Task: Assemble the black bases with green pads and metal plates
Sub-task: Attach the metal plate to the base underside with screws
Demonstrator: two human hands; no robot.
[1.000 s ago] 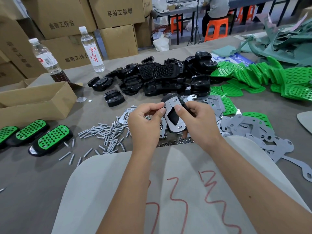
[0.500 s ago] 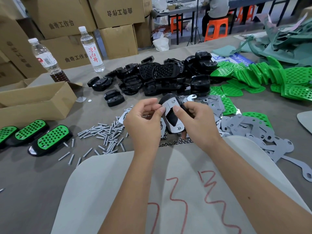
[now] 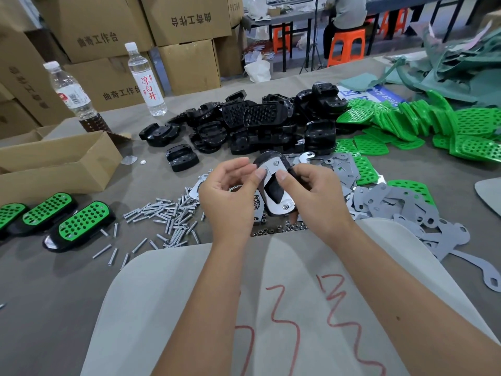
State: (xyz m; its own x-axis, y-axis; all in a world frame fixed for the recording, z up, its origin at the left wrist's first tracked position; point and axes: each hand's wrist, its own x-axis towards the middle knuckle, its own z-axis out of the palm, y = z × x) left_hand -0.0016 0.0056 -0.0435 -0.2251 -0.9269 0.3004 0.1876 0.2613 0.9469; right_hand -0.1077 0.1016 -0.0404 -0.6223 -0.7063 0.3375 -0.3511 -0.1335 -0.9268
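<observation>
A: Grey bench top (image 3: 40, 289), head view. What lies round the hands?

B: Beyond both hands, a pile of black bases (image 3: 260, 126). Beyond and outboard of the right hand (image 3: 317, 202), green pads (image 3: 401, 123) and grey plates (image 3: 406, 207). Outboard of the left hand (image 3: 230, 196), loose screws (image 3: 162, 215); further out, finished units (image 3: 81, 223) beside a cardboard box (image 3: 54, 164). Small nuts (image 3: 273, 230) lie just below the hands.

A: State of each hand?

B: Both hold one base (image 3: 273, 189) clear of the bench, underside up, with a metal plate (image 3: 275, 169) seated on it. The right hand curls round the base, thumb pressed on the plate. The left thumb and forefinger pinch at the plate's upper edge, near the top fastener (image 3: 276, 163). Whether a nut sits between those fingertips cannot be told.

A: Step in hand?

B: Probably fastening the plate; a second fastener (image 3: 284, 206) shows at the lower end.

A: Failure modes?

B: Three.
- Plate shifts if the right thumb relaxes, so the holes misalign.
- A nut started crooked may cross-thread.
- A dropped nut would fall among the loose hardware below and be slow to recover.
</observation>
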